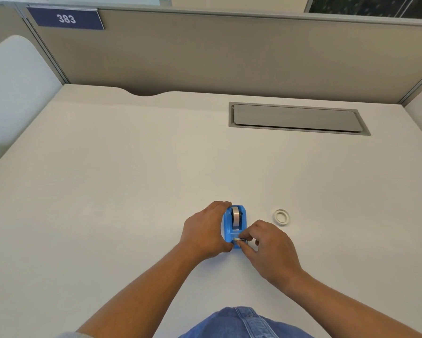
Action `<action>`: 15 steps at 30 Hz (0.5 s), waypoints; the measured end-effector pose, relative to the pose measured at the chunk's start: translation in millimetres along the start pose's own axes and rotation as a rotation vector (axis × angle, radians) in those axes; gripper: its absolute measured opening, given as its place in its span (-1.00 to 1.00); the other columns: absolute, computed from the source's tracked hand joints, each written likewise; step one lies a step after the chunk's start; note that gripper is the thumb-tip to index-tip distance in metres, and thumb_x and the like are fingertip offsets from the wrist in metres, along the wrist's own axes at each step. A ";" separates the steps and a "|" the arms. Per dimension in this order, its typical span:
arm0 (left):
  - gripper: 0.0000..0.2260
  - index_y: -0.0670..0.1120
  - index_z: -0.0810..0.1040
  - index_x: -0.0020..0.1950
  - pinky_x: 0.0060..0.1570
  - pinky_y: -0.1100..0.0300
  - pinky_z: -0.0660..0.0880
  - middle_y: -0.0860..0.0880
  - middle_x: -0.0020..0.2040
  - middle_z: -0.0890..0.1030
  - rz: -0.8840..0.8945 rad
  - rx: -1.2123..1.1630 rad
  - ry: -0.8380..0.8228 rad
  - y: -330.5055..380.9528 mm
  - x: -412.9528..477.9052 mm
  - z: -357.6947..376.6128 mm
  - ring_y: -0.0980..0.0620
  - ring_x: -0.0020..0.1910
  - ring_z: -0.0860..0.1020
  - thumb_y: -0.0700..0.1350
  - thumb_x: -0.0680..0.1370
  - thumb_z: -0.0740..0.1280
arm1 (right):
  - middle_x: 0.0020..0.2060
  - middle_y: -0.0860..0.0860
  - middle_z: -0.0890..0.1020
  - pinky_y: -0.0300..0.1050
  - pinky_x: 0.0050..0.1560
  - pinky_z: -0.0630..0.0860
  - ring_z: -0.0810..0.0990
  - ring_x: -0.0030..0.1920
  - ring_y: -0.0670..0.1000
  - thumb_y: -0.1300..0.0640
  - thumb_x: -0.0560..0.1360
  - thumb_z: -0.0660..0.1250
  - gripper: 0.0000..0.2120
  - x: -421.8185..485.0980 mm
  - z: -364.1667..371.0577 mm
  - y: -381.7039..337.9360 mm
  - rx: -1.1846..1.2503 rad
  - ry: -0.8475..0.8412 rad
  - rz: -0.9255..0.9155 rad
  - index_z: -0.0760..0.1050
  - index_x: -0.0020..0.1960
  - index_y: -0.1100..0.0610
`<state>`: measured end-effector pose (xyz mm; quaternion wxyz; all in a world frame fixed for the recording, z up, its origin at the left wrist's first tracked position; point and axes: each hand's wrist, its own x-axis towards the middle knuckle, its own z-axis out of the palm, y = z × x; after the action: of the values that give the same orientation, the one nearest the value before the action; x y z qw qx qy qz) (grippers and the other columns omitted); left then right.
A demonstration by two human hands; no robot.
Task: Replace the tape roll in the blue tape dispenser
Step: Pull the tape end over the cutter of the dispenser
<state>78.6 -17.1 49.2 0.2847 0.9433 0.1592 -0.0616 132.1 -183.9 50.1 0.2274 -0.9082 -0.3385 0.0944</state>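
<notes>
Grey fabric partitions close off the back of my cubicle, a dark blue number plate [66, 18] fixed at the upper left, and a grey metal cable hatch [298, 118] is sunk into the pale white bench [132, 167]. Near the front edge, right under my eyes, stands the small blue plastic tape dispenser [229, 228], its cutter end pointing toward me.

My left hand [205, 232] is wrapped around the dispenser's left wall, fingers curled over the far end and thumb at the near corner, gripping it so it stays put on the bench. My right hand [271, 247] is pinched shut, thumb and forefinger closed on something at the cutter [238, 239]; I judge it is the free end of the tape, though it is too small to be sure. A clear tape roll [235, 215] sits upright in the cradle. To the right, apart from the dispenser, a white plastic ring [281, 217] lies flat on the bench; it looks like a spent core.

So I take the new roll to be seated and the tape to be going onto the blade.

The dispenser looks light and hard, and its smooth base would slide on this bench, so holding both side walls is the safe way to pin it. The tape end is thin, floppy and sticky; it is best pinched by its very tip and drawn straight, or it may fold onto itself or cling to my fingers. The toothed cutter is the one part to keep my fingertips off.
</notes>
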 end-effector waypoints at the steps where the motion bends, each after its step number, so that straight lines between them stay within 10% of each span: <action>1: -0.16 0.12 0.25 0.47 0.08 0.19 0.48 0.18 0.41 0.41 -0.002 -0.002 0.000 0.1 0.2 0.0 0.08 0.11 0.57 0.12 0.27 0.56 | -0.22 -0.13 0.61 -0.46 -0.31 0.25 0.44 -0.30 -0.12 -0.02 0.41 0.48 -0.88 0.4 -0.5 -0.7 -0.009 0.001 0.003 0.61 -0.11 -0.01; 15: -0.23 0.13 0.29 0.42 0.01 0.19 0.50 0.19 0.35 0.45 0.006 -0.001 0.001 3.5 -1.2 -3.9 0.08 0.05 0.57 0.09 0.28 0.53 | -0.22 -0.15 0.53 -0.34 -0.29 0.41 0.49 -0.27 -0.09 0.05 0.38 0.52 -0.71 3.3 6.2 -4.0 0.078 -0.078 0.118 0.38 -0.17 -0.07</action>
<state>78.8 -18.1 54.5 0.2853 0.9436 0.1567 -0.0603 130.3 -176.9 46.5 0.2431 -0.9127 -0.2889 0.1563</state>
